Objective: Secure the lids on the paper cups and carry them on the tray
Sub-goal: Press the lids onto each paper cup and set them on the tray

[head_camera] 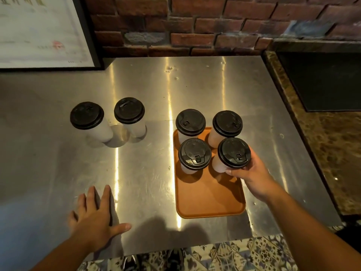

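An orange tray (pixel 209 198) lies on the steel counter (pixel 148 173) and carries several white paper cups with black lids on them. My right hand (pixel 252 175) grips the near right cup (pixel 233 154) on the tray from its right side. Beside it stands the near left cup (pixel 194 155). Two more lidded cups (pixel 87 116) (pixel 129 110) stand on the counter to the left of the tray. My left hand (pixel 95 214) rests flat on the counter, fingers spread, holding nothing.
A brick wall (pixel 195 26) backs the counter. A framed poster (pixel 45 30) leans at the back left. A dark stone ledge (pixel 322 143) with a black mat runs along the right. Patterned floor tiles (pixel 244 255) show below the counter's front edge.
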